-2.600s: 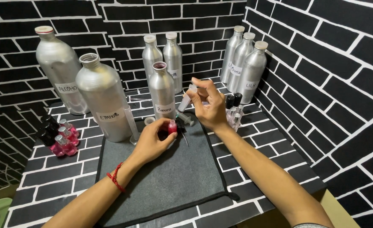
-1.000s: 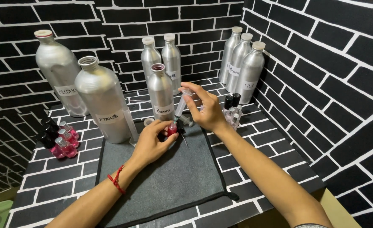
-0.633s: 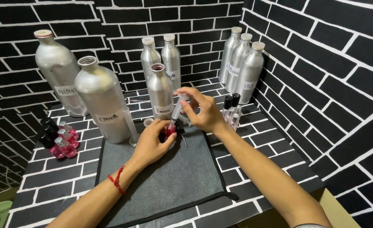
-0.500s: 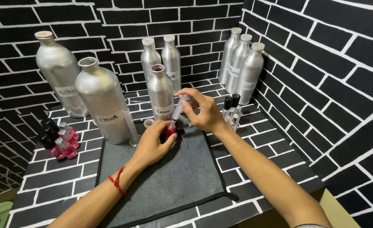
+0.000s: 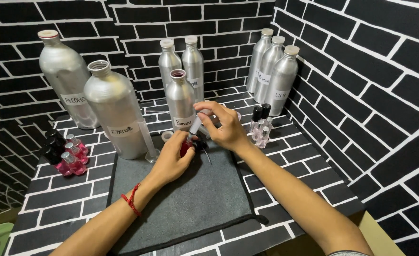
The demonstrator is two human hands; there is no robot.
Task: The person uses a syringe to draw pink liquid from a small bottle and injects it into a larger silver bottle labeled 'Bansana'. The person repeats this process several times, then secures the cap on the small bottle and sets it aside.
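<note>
The dark grey mat [image 5: 186, 199] covers the middle of the brick-patterned tabletop [image 5: 67, 204], and the hands work at its far edge, toward twelve o'clock. At ten o'clock from the hands stand two large aluminium bottles, the nearer one uncapped [image 5: 116, 111] and the farther one capped [image 5: 68, 78]. A medium open aluminium bottle [image 5: 180, 100] stands at twelve o'clock, just behind the hands, with two capped ones [image 5: 193, 66] behind it. Three more capped bottles [image 5: 272, 71] line the wall at two o'clock.

The left hand [image 5: 172, 159] curls its fingers around a small glass vial of red liquid [image 5: 186, 148], holding it upright on the mat. The right hand [image 5: 223, 127] pinches a clear syringe [image 5: 195, 127], its fingers closed on the barrel's top. A couple of seconds ago the syringe was held higher and farther back, near the open bottle; it is now tilted down with its tip at the vial's mouth, which suggests liquid is being transferred into the vial.

Small spray vials with black caps [image 5: 260, 124] stand at three o'clock from the hands. Pink-filled small bottles [image 5: 72, 159] cluster at nine o'clock.
</note>
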